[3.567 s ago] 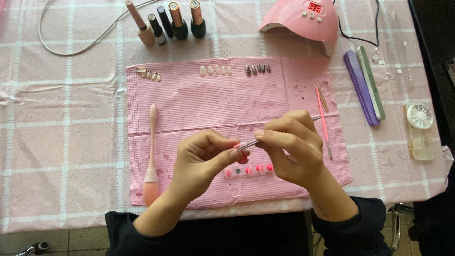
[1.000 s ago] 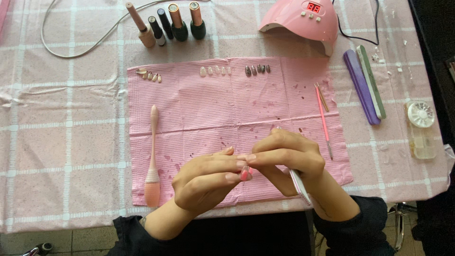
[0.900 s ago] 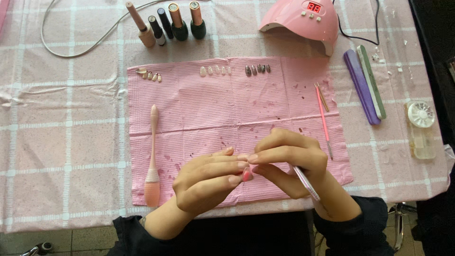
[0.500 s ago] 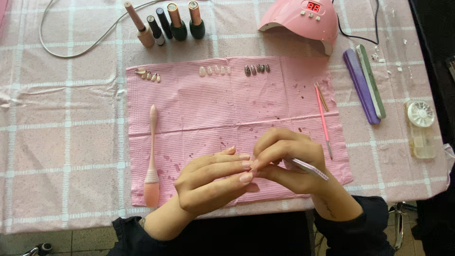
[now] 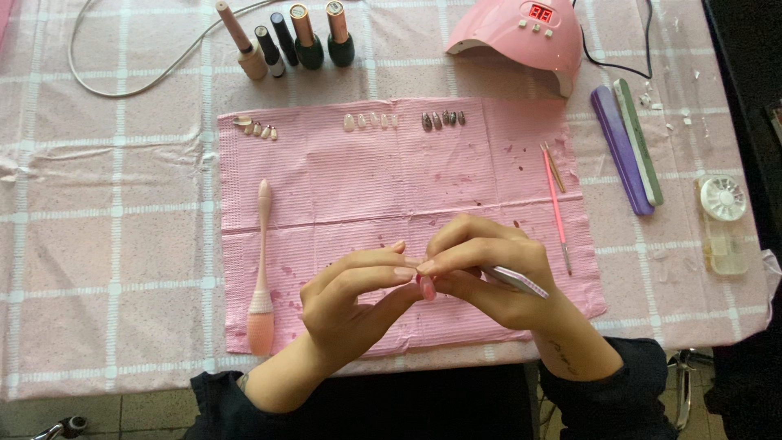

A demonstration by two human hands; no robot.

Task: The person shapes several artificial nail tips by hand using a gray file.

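Observation:
My left hand (image 5: 350, 305) and my right hand (image 5: 489, 269) meet fingertip to fingertip over the near edge of a pink ribbed mat (image 5: 391, 179). Between the fingertips sits a small pink false nail (image 5: 427, 287), pinched from both sides. My right hand also holds a slim silver tool with a pale tip (image 5: 515, 279), which sticks out to the right past its fingers. Both sleeves are dark.
On the mat lie a pink dust brush (image 5: 261, 269), three rows of false nails (image 5: 371, 121) and thin pink sticks (image 5: 556, 200). Polish bottles (image 5: 293, 37) and a pink nail lamp (image 5: 521, 33) stand behind. Nail files (image 5: 627, 147) and a clear bead box (image 5: 721, 220) lie right.
The hands dropped nearer the table's front edge. The silver tool, first held between both hands, swung back out of the right hand, and a pink nail now shows at the fingertips.

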